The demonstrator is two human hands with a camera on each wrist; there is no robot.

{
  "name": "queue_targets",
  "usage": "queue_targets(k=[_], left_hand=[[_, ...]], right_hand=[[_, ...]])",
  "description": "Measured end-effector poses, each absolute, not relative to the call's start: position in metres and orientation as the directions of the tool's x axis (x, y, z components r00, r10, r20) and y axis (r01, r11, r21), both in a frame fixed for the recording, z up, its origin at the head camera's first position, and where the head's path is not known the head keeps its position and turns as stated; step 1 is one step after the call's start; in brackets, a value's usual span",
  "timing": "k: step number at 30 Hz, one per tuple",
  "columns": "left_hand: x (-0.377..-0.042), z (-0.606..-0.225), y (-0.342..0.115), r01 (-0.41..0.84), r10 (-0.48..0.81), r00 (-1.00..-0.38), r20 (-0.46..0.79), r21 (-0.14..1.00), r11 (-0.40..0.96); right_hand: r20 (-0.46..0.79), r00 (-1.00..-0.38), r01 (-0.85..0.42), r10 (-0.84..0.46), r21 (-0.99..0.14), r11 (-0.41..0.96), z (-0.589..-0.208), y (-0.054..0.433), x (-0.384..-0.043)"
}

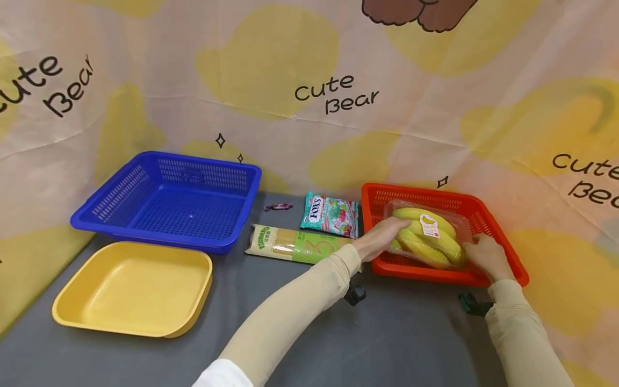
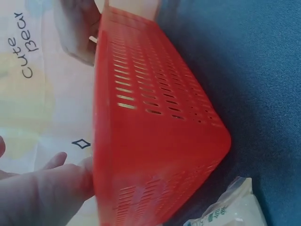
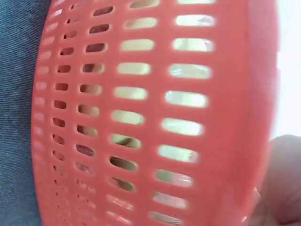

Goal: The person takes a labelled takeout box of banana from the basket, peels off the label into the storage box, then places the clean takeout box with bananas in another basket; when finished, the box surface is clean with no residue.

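A clear plastic pack of yellow bananas (image 1: 427, 236) with a white label lies tilted in the red basket (image 1: 411, 272). At its left end my left hand (image 1: 379, 237) grips the pack, thumb over the top. My right hand (image 1: 487, 257) pinches the right edge of the pack with curled fingers. In the left wrist view the basket wall (image 2: 146, 136) fills the middle, with part of the left hand (image 2: 51, 193) behind its rim. The right wrist view shows mostly slotted basket wall (image 3: 216, 117), with yellow showing through, and part of the right hand (image 3: 282, 183) at the edge.
Left of the basket lie a green noodle packet (image 1: 290, 244), a teal FOX'S candy bag (image 1: 332, 215) and a small wrapped candy (image 1: 279, 207). Farther left are a blue basket (image 1: 227, 239) and a yellow tray (image 1: 140, 290). A printed cloth (image 1: 271, 59) hangs behind the table.
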State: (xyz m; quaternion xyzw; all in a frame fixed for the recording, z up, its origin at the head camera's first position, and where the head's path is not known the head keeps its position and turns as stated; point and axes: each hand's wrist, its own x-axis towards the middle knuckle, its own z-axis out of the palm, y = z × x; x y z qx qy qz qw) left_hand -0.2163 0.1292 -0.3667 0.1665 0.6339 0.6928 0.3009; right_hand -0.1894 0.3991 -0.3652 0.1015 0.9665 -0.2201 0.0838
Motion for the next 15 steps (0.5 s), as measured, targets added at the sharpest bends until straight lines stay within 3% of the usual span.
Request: queue_targets(k=[4, 8, 15], left_hand=[[-0.207, -0.356, 0.119, -0.109, 0.567, -0.809, -0.154, 0.988, 0.112], [-0.196, -0.333, 0.097, 0.036, 0.542, -0.837, -0.077, 0.980, 0.195], [-0.163, -0.302, 0.033, 0.246, 0.395, -0.908, 0.143, 0.943, 0.224]], right_hand=[[-0.063, -0.977, 0.208, 0.204, -0.503, 0.839, -0.356, 0.396, -0.181], [0.067, -0.970, 0.140, 0.232, -0.626, 0.767, -0.334, 0.388, -0.173], [0.081, -0.966, 0.071, 0.245, -0.830, 0.554, -0.293, 0.353, -0.148]])
